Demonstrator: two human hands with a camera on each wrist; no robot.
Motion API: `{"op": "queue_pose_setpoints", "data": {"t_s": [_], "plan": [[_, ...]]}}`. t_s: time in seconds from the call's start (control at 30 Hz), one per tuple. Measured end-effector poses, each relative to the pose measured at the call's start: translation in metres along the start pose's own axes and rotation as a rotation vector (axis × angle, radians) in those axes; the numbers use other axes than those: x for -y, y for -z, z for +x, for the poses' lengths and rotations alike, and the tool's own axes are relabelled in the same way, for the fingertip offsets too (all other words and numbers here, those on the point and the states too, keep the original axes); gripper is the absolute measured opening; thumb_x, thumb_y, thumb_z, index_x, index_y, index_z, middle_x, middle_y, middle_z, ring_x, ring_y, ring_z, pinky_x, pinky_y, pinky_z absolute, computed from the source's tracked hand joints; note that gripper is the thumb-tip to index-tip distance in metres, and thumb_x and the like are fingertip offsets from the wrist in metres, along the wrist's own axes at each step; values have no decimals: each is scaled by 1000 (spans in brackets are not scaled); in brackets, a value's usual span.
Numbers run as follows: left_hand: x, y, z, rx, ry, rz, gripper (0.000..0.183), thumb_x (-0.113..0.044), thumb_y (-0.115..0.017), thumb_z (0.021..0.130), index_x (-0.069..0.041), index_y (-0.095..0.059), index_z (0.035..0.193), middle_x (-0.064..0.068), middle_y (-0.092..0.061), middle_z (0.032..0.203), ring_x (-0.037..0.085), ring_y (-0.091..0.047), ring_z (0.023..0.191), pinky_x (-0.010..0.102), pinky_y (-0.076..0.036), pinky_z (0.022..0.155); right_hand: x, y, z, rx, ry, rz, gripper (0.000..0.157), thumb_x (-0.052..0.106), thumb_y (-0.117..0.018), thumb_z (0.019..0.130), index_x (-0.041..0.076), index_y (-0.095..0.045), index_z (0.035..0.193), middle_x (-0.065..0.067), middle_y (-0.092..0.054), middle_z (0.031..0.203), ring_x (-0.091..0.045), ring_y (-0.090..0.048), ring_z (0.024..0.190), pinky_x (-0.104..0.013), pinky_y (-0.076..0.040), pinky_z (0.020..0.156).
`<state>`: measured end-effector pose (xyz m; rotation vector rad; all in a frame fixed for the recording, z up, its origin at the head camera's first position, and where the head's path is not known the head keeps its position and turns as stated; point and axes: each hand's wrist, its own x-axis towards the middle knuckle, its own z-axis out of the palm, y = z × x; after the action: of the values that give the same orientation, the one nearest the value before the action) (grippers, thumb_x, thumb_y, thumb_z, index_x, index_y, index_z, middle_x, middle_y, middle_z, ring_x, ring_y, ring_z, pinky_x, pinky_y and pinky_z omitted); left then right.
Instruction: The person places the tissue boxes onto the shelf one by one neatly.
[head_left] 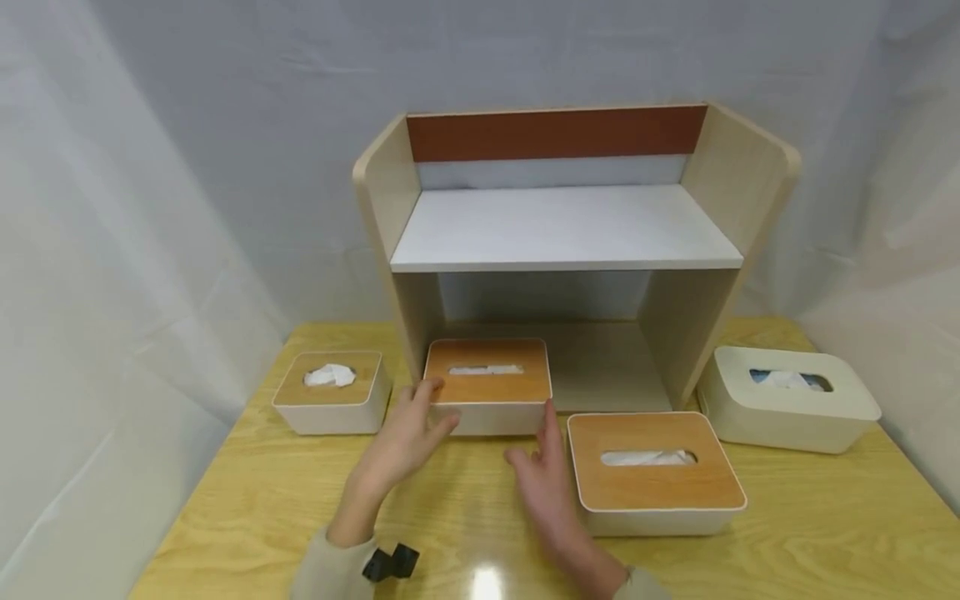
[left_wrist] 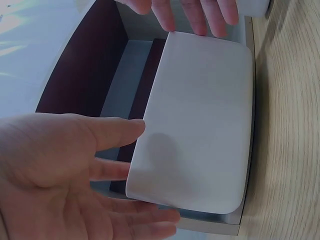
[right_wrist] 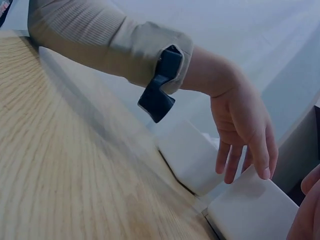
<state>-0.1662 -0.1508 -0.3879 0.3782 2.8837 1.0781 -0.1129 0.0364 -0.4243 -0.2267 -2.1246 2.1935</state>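
A white tissue box [head_left: 491, 388] with a brown wood-look lid stands at the left front of the shelf unit's lower compartment, its front part sticking out. My left hand [head_left: 405, 433] is at its left side, the thumb near the front top edge and the fingers extended along the side. At the right front corner, the extended fingers of my right hand [head_left: 551, 487] touch the box. The left wrist view shows the box's plain white front [left_wrist: 195, 125] between both hands. In the right wrist view, the left hand [right_wrist: 245, 120] reaches down over the box's far end.
The shelf unit [head_left: 566, 229] has a white upper shelf and pale side panels. A second brown-lidded tissue box [head_left: 656, 487] stands right beside my right hand. A smaller tissue box [head_left: 337, 417] is at left, a cream one [head_left: 787, 425] at right, all on the wooden table [head_left: 247, 517].
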Motion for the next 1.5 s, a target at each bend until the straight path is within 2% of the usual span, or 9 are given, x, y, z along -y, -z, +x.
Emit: {"op": "queue_pose_setpoints", "data": {"t_s": [0.23,0.5,0.67,0.8,0.9,1.03,1.07,1.27,1.5], "plan": [[1,-2,2,4,-27,52,66,-28,-61,100,-2,-34,154,37,-36,140,42,-56,113,55,-48,95,3,-3,6,-6,-31,24,96,7,-59,85,23,-3,161,-6,-2,167,-39,-10,150,-60,-15,117],[8,-5,8,-37,-19,-110,67,-22,-62,98,7,-31,150,26,-49,126,39,-52,115,52,-47,93,3,-8,20,-28,-58,16,93,7,-54,87,29,-2,161,-2,-1,167,-34,-8,151,-58,-21,116],[11,-7,12,-72,-40,-128,63,-22,-62,98,8,-36,147,26,-51,125,41,-52,114,52,-48,92,1,-13,30,-52,-48,49,93,5,-54,86,21,-3,161,-4,0,167,-36,-7,151,-56,-20,117],[13,-11,14,-96,-58,-125,65,-20,-63,97,9,-35,148,32,-40,143,45,-52,120,55,-47,97,2,-19,38,-79,-31,104,94,2,-55,84,16,-4,161,-8,-1,167,-33,-5,152,-53,-16,119],[15,-14,16,-86,-70,-129,70,-20,-63,97,9,-28,151,34,-22,156,49,-39,135,59,-37,108,5,-23,43,-89,-18,147,94,-1,-55,84,13,-2,161,-11,0,167,-31,-2,152,-52,-13,120],[17,-19,19,-49,-83,-161,78,-20,-62,97,8,-17,155,33,-5,160,48,-15,146,61,-22,115,7,-25,49,-99,-13,177,94,-1,-53,84,14,-1,161,-10,3,167,-28,1,152,-51,-11,121],[18,-20,20,-44,-89,-173,80,-20,-62,97,7,-15,155,33,-3,160,48,-14,146,61,-21,115,7,-25,50,-101,-15,180,94,-2,-53,84,14,-1,161,-9,3,167,-28,1,151,-51,-10,121],[21,-27,24,-41,-103,-206,84,-18,-62,96,6,-8,156,32,4,160,47,-7,148,60,-19,116,5,-26,57,-109,-20,185,95,-3,-52,84,17,-1,161,-9,5,167,-31,3,151,-53,-9,120],[26,-29,27,-49,-117,-233,85,-15,-63,96,6,-8,156,32,4,161,45,-5,149,59,-18,117,6,-28,60,-101,-26,197,95,-3,-52,84,20,-1,161,-6,5,167,-26,4,151,-53,-9,120]]}}
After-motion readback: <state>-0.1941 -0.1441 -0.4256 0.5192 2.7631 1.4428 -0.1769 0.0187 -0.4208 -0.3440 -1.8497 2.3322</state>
